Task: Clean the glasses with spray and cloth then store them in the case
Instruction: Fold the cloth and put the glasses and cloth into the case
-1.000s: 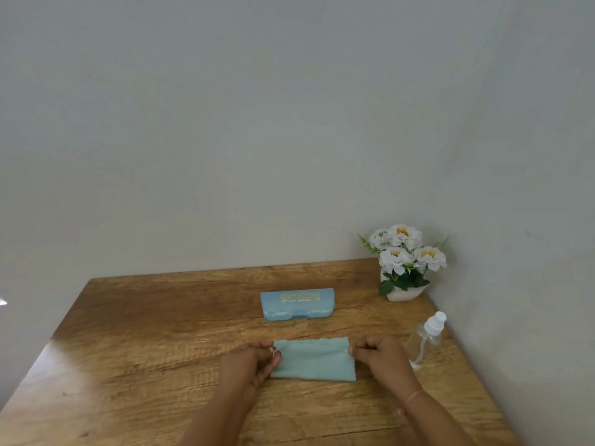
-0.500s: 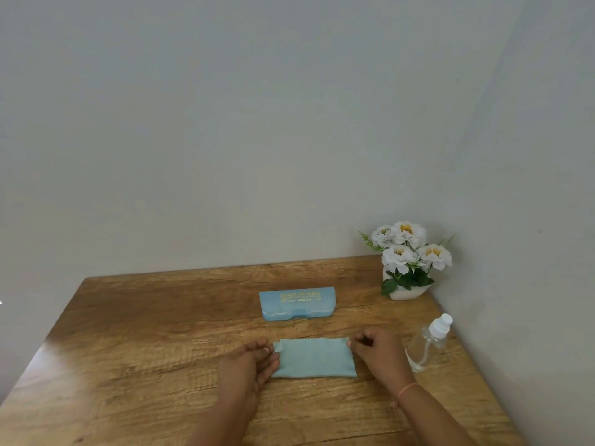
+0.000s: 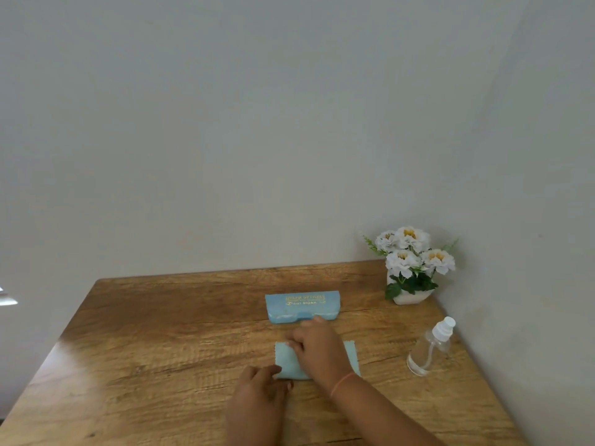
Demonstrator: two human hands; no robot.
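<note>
My left grip (image 3: 260, 391) rests low on the desk (image 3: 145, 349), its fingertips at the near left corner of the blue cloth (image 3: 285, 358). Whether it pinches that corner or only touches it, I cannot tell. The cloth lies flat just in front of me. Beyond it is the blue case (image 3: 302, 305), lid shut. I see no glasses anywhere, so I judge they are inside it.

My right grip (image 3: 314, 346) hangs over the cloth's middle, blurred and loosely curled, holding nothing I can see. Its foremost finger is at the case's front edge. Further right the potted flowers (image 3: 412, 259) stand in the corner. The spray bottle (image 3: 429, 349) stands nearer to me, well apart from the cloth.

The step in hand, I think, is opening the case, and the cleaning is not yet begun. Next I need a thumb under the front lip while the other grip steadies the base, so the case does not slide back.
</note>
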